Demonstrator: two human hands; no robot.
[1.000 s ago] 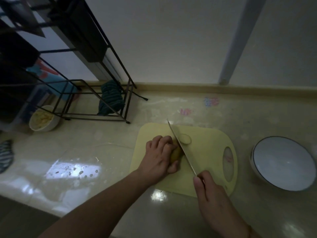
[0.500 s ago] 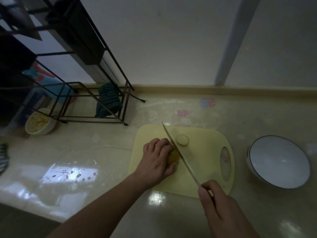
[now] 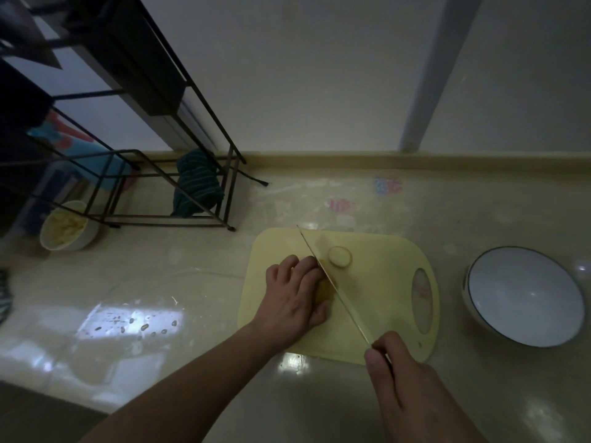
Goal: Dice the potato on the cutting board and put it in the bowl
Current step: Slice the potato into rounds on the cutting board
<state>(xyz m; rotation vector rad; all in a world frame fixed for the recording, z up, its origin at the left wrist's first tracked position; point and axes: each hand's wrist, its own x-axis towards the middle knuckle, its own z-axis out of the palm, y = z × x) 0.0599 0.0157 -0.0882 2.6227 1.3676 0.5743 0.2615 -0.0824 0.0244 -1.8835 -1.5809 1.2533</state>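
The scene is dim and murky, with bright glare patches on the glossy counter [image 3: 134,318] at near left, while wide-angle distortion bends the dark rack [image 3: 153,100] at far left, and edges look soft.

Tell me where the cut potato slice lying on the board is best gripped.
Probably by its rim: the potato slice lies flat on the cutting board, just right of the knife blade. Come from above on the right, pinching opposite edges, clear of the blade.
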